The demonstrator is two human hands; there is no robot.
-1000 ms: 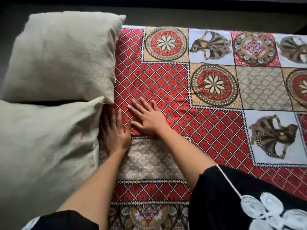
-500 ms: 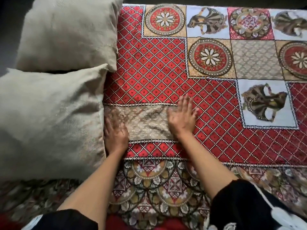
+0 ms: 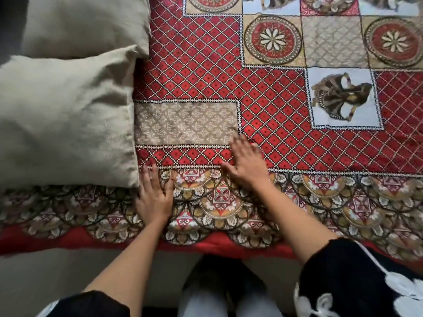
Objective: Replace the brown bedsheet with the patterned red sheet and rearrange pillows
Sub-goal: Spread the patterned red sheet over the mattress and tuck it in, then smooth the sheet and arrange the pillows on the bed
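The patterned red sheet (image 3: 263, 92) lies spread flat over the bed, its scalloped floral border hanging at the near edge. Two beige pillows sit at the left: the near pillow (image 3: 64, 115) overlaps the far pillow (image 3: 84, 24). My left hand (image 3: 155, 195) presses flat on the border just below the near pillow's corner, fingers straight. Further right, my right hand (image 3: 246, 165) lies flat on the sheet where the red lattice meets the border, slightly blurred. No brown sheet shows.
The bed's near edge (image 3: 206, 244) runs across the lower frame, with pale floor (image 3: 57, 275) below it. My legs stand against the bedside at bottom centre. Dark floor shows past the pillows at the top left.
Both hands have slid toward me across the sheet, from beside the pillows down to the floral border. The view has dropped back, so the bed edge and floor now show.
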